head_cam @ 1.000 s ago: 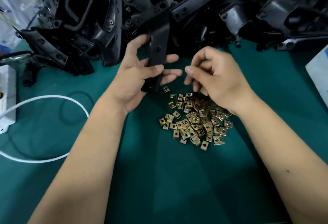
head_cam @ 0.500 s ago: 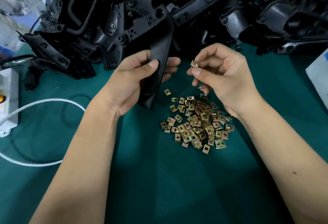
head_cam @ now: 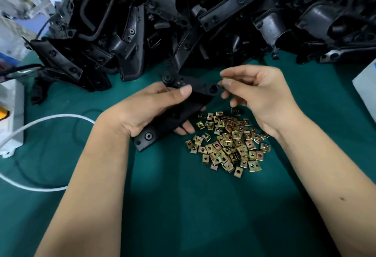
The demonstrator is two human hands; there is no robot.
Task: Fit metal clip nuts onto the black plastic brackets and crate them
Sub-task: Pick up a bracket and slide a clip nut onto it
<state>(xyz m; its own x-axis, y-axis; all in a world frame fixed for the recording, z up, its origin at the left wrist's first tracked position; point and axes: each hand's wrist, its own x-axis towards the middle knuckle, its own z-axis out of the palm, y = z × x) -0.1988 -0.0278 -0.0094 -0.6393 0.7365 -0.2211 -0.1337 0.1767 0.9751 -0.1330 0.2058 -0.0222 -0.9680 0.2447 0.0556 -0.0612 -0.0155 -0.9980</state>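
left hand [head_cam: 150,108] grips a black plastic bracket [head_cam: 175,114], thumb curled over its top face, fingers wrapped under w/ tips showing at its near right edge. bracket lies tilted, one end w/ a round hole low & left near the wrist, other end up & right toward the right hand. right hand [head_cam: 262,95] pinches a small metal clip nut [head_cam: 223,79] between thumb & forefinger, held right at the bracket's far right tip; nut mostly hidden by fingertips, can't tell if it touches the plastic. other fingers curl loosely below.

just near & right of the bracket, under the right wrist, a loose pile of clip nuts [head_cam: 227,142], brass-coloured squares each w/ a centre hole, spread on the green table cover [head_cam: 203,205].

far side, a big heap of black brackets [head_cam: 203,22] runs across the whole width, jumbled.

left edge: a white box [head_cam: 10,114] w/ a yellow-orange part, a white cable [head_cam: 46,119] looping across the cloth, a thin black cable beside it. far right edge: corner of a white box [head_cam: 366,89].
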